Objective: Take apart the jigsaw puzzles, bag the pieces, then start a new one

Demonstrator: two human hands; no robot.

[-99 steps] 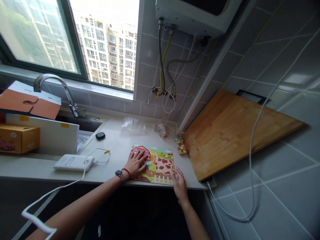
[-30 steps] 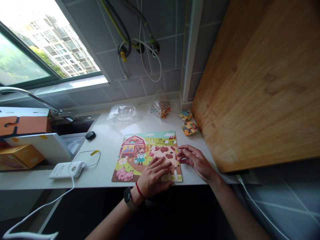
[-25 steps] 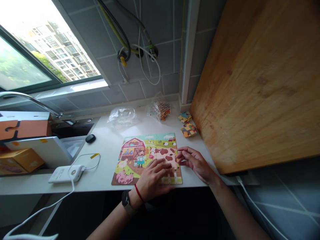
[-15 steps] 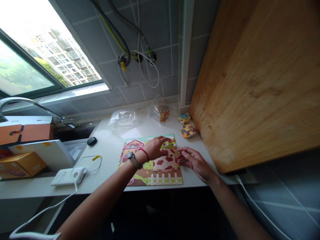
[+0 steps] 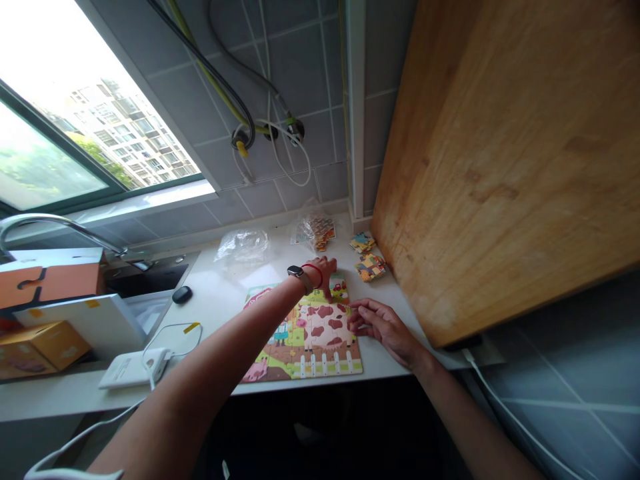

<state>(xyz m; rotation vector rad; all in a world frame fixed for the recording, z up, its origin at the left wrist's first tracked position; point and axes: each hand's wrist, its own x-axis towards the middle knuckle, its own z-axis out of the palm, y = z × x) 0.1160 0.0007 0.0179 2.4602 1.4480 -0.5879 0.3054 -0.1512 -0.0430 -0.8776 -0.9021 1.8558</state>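
Head view: our left hand (image 5: 323,269) has moved to the far edge of the farm jigsaw (image 5: 324,328); we cannot tell its fingers' grip; right hand (image 5: 383,326) lies open alongside.

puzzle (image 5: 320,333): printed card, matt | board (image 5: 500,167): bare wood (scuffed) | counter (image 5: 220,300): smooth white

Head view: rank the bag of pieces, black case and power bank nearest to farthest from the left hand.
1. Bag of pieces, just behind the left hand.
2. Black case, well to its left.
3. Power bank, far left, front edge.
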